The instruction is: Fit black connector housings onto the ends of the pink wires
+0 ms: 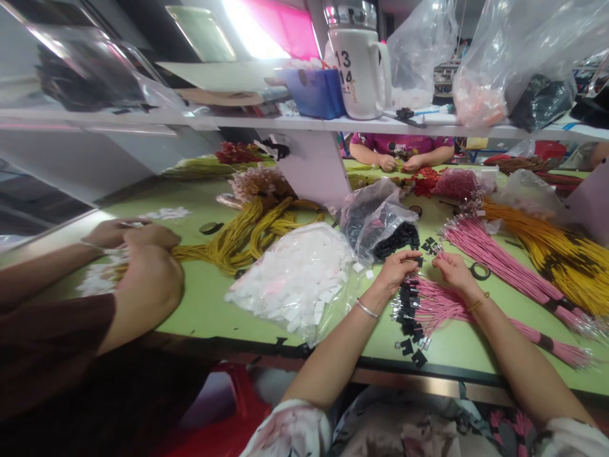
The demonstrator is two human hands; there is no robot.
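My left hand [399,269] is closed in a pinch, with a small black plastic connector [419,261] at its fingertips. Facing it, my right hand [454,271] pinches the end of a pink wire, whose tip is too small to make out. Beneath both hands a bundle of pink wires [440,303] lies on the green tabletop. Along its left end runs a row of black connectors [408,311], several of them joined to wire ends. More loose black connectors [397,240] spill from a clear plastic bag [368,209] just beyond my left hand.
A bag of white connectors [295,276] lies left of my arm. Yellow wires [257,231] sit beyond it, near a co-worker's hands [143,235]. Black tape [480,271] and thicker pink wires [504,260] are at right. A shelf [266,125] with a mug [359,73] spans above; another person sits opposite.
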